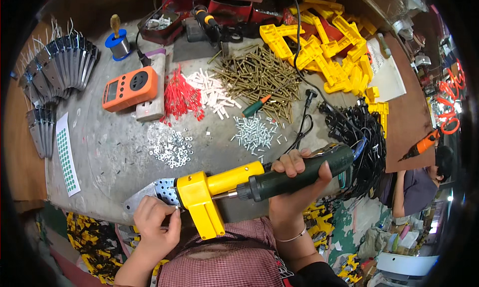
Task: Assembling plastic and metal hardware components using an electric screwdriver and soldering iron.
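In front of me lies a yellow pistol-shaped tool housing (pixel 199 197) with a yellow tubular handle, a perforated metal sleeve (pixel 166 191) and a flat metal plate at its left end. My left hand (pixel 155 224) is beside the sleeve, thumb and fingers pinched together; a tiny bright spot shows at the fingertips, too small to name. My right hand (pixel 299 187) is wrapped round a dark green electric screwdriver (pixel 299 173). Its shaft points left, the tip close to the yellow housing; whether it touches a screw is hidden.
Piles of silver nuts (pixel 172 148), short screws (pixel 254 134), long brass-coloured screws (pixel 264 77), red wire pieces (pixel 182 97) and white sleeves (pixel 212 92) cover the bench. An orange meter (pixel 130 89), yellow housings (pixel 329 47) and black cables (pixel 357 142) surround them. Another person (pixel 416 192) sits at right.
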The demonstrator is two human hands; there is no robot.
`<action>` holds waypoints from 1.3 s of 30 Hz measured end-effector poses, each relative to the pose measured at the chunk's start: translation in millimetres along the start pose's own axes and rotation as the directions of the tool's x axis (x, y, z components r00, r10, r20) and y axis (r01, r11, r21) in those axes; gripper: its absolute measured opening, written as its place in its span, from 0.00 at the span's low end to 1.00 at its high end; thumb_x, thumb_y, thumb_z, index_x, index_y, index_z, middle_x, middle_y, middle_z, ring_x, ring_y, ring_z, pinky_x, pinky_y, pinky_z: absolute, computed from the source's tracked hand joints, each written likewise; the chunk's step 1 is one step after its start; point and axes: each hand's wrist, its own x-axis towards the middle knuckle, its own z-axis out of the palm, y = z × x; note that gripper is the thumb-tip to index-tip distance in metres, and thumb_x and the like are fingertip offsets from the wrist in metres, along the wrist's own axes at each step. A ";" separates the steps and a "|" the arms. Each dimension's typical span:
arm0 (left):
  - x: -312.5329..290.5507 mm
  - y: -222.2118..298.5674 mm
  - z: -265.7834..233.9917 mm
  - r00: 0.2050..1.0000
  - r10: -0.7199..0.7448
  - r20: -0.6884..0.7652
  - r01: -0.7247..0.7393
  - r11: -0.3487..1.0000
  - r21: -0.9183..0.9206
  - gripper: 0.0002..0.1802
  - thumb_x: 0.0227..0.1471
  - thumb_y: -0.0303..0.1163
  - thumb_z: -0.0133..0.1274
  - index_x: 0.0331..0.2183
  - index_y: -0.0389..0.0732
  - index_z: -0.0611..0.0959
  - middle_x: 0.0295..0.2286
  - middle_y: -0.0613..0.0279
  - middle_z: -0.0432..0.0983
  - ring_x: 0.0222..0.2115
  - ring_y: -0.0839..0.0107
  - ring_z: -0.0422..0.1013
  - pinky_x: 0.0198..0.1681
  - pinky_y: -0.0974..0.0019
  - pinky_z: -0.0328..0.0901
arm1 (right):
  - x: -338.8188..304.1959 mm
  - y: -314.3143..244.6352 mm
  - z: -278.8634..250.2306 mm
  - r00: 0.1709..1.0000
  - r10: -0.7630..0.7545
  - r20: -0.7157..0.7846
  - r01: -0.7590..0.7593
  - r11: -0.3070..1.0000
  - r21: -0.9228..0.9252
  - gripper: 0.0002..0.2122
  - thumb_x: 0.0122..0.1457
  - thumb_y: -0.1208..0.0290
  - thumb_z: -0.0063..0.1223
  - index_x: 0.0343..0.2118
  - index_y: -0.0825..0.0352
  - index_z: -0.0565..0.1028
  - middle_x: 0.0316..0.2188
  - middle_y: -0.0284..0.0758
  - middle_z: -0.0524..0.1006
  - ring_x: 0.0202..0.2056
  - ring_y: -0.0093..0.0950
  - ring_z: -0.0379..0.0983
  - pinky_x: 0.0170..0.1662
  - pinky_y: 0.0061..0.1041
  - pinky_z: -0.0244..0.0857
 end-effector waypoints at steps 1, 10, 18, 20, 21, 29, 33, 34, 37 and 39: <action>-2.5 -2.5 1.6 0.999 0.031 -0.006 -0.031 0.999 0.021 0.09 0.35 0.17 0.56 0.21 0.39 0.72 0.19 0.56 0.66 0.20 0.58 0.63 0.23 0.59 0.57 | 0.0 1.2 -0.7 1.000 -0.004 0.031 0.004 1.000 -0.001 0.18 0.54 0.50 0.48 0.36 0.61 0.69 0.22 0.27 0.66 0.24 0.22 0.62 0.37 0.25 0.59; 7.3 -10.9 -4.0 0.997 0.002 0.072 0.004 0.997 -0.079 0.07 0.36 0.20 0.58 0.22 0.38 0.76 0.20 0.56 0.68 0.22 0.57 0.66 0.25 0.61 0.60 | 5.8 0.9 5.6 0.995 -0.019 0.103 0.004 0.990 0.139 0.16 0.57 0.53 0.46 0.35 0.63 0.65 0.22 0.25 0.62 0.23 0.19 0.58 0.32 0.22 0.58; 2.8 -18.2 -6.0 0.998 0.045 0.034 -0.041 0.994 -0.098 0.11 0.35 0.24 0.63 0.27 0.38 0.80 0.25 0.60 0.73 0.24 0.63 0.70 0.26 0.65 0.64 | 8.5 -3.1 -5.1 0.970 0.018 0.242 -0.033 0.998 0.060 0.18 0.57 0.60 0.49 0.43 0.69 0.65 0.24 0.28 0.64 0.26 0.20 0.63 0.37 0.24 0.61; -2.0 -17.3 -3.9 0.996 0.092 0.003 -0.092 0.996 -0.018 0.11 0.35 0.24 0.63 0.27 0.38 0.81 0.24 0.61 0.73 0.23 0.64 0.68 0.26 0.66 0.62 | 8.6 -2.8 -5.3 0.967 0.010 0.253 -0.025 0.998 0.055 0.17 0.57 0.61 0.49 0.43 0.69 0.64 0.24 0.28 0.64 0.26 0.20 0.63 0.38 0.24 0.61; -4.1 -17.4 -2.2 0.995 0.103 -0.011 -0.103 0.995 -0.006 0.11 0.35 0.25 0.64 0.28 0.38 0.82 0.24 0.61 0.74 0.23 0.64 0.68 0.27 0.65 0.62 | 9.3 -3.8 -6.1 0.962 0.012 0.272 -0.025 0.999 0.043 0.17 0.57 0.61 0.48 0.43 0.69 0.64 0.24 0.28 0.64 0.26 0.20 0.63 0.38 0.24 0.61; -1.8 -20.0 -4.7 1.000 -0.013 -0.002 0.013 0.985 -0.173 0.10 0.35 0.24 0.64 0.27 0.37 0.83 0.23 0.61 0.73 0.23 0.66 0.69 0.27 0.66 0.62 | 10.4 -4.1 -7.6 0.962 0.023 0.271 -0.038 0.998 0.049 0.16 0.57 0.61 0.49 0.40 0.68 0.64 0.24 0.27 0.64 0.26 0.19 0.64 0.37 0.23 0.61; 1.7 -16.8 -6.3 0.997 -0.064 0.035 0.070 0.977 -0.200 0.08 0.35 0.23 0.64 0.24 0.37 0.83 0.22 0.62 0.74 0.23 0.67 0.69 0.27 0.67 0.62 | 10.1 -2.4 -6.1 0.964 0.019 0.264 -0.035 0.998 0.058 0.15 0.57 0.60 0.50 0.38 0.67 0.64 0.23 0.27 0.65 0.26 0.19 0.64 0.36 0.23 0.61; 2.2 -16.5 -6.5 0.997 -0.063 0.039 0.070 0.976 -0.206 0.08 0.35 0.23 0.64 0.24 0.37 0.83 0.22 0.62 0.74 0.23 0.67 0.69 0.27 0.67 0.62 | 9.8 -1.5 -5.6 0.965 0.015 0.260 -0.030 0.998 0.053 0.15 0.57 0.60 0.50 0.38 0.67 0.64 0.23 0.27 0.65 0.26 0.19 0.64 0.36 0.23 0.61; 4.0 -17.7 -8.2 0.997 -0.052 0.052 0.062 0.977 -0.204 0.07 0.35 0.22 0.63 0.24 0.37 0.83 0.21 0.61 0.74 0.22 0.66 0.69 0.25 0.67 0.63 | 9.9 0.7 -4.0 0.966 0.016 0.257 -0.037 0.997 0.074 0.15 0.57 0.59 0.50 0.36 0.67 0.65 0.23 0.27 0.65 0.25 0.19 0.64 0.35 0.23 0.61; 3.9 -19.0 -9.5 0.997 -0.048 0.068 0.062 0.976 -0.208 0.07 0.35 0.22 0.63 0.25 0.37 0.83 0.21 0.61 0.74 0.22 0.66 0.70 0.25 0.67 0.63 | 9.8 -0.2 -3.7 0.967 0.016 0.256 -0.032 0.998 0.057 0.15 0.57 0.59 0.50 0.36 0.67 0.65 0.23 0.27 0.65 0.25 0.19 0.64 0.35 0.22 0.61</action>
